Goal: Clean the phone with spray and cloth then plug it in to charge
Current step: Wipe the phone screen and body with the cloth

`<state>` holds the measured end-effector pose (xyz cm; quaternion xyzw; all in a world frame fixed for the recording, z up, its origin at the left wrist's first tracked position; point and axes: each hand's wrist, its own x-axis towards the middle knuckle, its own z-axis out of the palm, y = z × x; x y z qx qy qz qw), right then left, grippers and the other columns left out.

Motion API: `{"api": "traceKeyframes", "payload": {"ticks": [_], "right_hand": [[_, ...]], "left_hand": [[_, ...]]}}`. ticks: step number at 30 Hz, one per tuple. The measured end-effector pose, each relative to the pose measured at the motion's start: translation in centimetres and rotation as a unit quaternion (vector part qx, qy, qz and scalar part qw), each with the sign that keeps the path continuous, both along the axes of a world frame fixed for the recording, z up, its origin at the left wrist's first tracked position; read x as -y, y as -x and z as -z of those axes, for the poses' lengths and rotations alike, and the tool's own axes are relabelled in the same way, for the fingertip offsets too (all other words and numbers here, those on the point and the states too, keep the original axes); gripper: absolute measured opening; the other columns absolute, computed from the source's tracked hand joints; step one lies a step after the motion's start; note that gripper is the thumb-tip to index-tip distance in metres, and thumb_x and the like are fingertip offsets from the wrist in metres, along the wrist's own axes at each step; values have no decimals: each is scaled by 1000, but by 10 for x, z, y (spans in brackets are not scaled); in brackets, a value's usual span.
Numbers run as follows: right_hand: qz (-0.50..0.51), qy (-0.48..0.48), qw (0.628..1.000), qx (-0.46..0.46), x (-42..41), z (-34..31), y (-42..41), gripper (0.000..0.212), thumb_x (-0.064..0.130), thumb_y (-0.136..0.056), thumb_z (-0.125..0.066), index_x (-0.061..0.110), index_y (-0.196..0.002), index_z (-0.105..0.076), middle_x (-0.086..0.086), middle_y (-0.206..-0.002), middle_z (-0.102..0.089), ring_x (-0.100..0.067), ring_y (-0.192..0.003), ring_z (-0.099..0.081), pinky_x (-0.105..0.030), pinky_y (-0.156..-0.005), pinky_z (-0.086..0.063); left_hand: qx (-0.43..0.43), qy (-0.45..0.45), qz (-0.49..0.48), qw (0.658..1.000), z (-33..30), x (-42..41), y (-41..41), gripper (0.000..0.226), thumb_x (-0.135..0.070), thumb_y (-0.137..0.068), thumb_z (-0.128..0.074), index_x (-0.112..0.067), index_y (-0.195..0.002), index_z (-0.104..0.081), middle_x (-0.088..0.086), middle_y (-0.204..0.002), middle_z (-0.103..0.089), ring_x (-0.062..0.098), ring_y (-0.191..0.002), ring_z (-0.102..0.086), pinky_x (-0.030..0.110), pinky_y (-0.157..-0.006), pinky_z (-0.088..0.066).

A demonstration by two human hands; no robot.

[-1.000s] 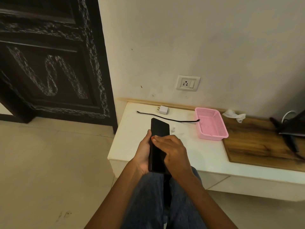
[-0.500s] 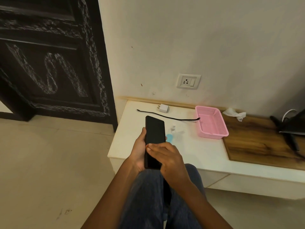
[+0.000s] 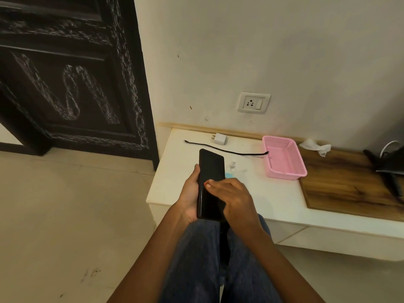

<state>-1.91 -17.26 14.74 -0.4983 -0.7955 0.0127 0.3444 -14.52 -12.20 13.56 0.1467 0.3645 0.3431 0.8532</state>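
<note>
Left hand [image 3: 192,193] grips the slim black glass phone [image 3: 211,171]; right hand [image 3: 231,193] lies flat on its screen, seemingly wiping; black charging cable [image 3: 227,151] lies unplugged; charging remains.

The left hand [image 3: 192,193] is cupped from beneath, thumb raised along its near-left edge; the right hand [image 3: 235,196] is laid flat across it, fingers [image 3: 213,184] extended leftward.
</note>
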Motion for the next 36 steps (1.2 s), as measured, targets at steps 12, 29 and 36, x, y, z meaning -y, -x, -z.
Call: {"api": "traceKeyframes", "payload": {"ticks": [12,29,36], "right_hand": [[37,15,999,-22,-4,-3,0,42,-18,-63,-73,0,-100,-72,-11,-100,-73,-29,-89,-67,-43,-78,-57],[-14,-2,1000,22,19,-2,17,37,-6,-68,-69,6,-103,-72,-4,-104,-72,-18,-96,-65,-28,-83,-53],[18,13,1000,7,3,-8,4,42,-11,-59,-81,3,-98,-73,-7,-98,-74,-26,-89,-68,-40,-79,-56]], "left_hand": [[14,21,0,1000,-1,-4,2,78,-72,-84,-39,-6,-113,-68,16,-108,-68,27,-99,-65,39,-91,-50],[2,-5,-27,1000,-3,-5,4,76,-68,-88,-29,-9,-93,-77,13,-101,-69,23,-94,-63,35,-92,-47],[7,4,-9,1000,-6,-1,0,79,-70,-87,-30,-7,-92,-77,12,-93,-72,23,-88,-67,34,-86,-51]]}}
